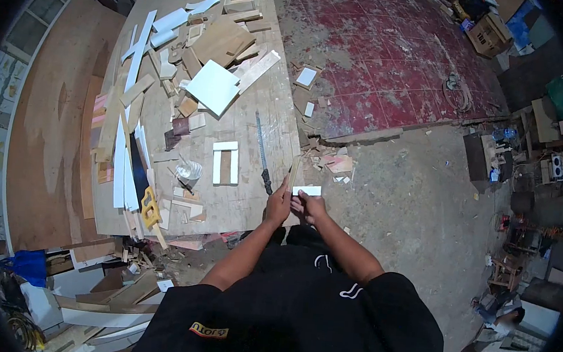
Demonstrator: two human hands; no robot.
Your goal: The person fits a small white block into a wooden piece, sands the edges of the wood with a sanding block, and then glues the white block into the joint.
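Note:
At the right edge of the wooden table, my left hand is closed round a thin wooden strip, which points away from me. Just to its right, my right hand grips a short white block, thumb on top. The two pieces are close together; whether they touch is unclear. Left of my hands lies a long thin tool with a black handle. Beyond it, a small rectangular frame with white sides rests flat on the table.
A yellow-handled saw lies at the table's left, near a clear plastic cup. White panels and wood scraps are piled farther up. Offcuts litter the floor to the right. A person is at the far right.

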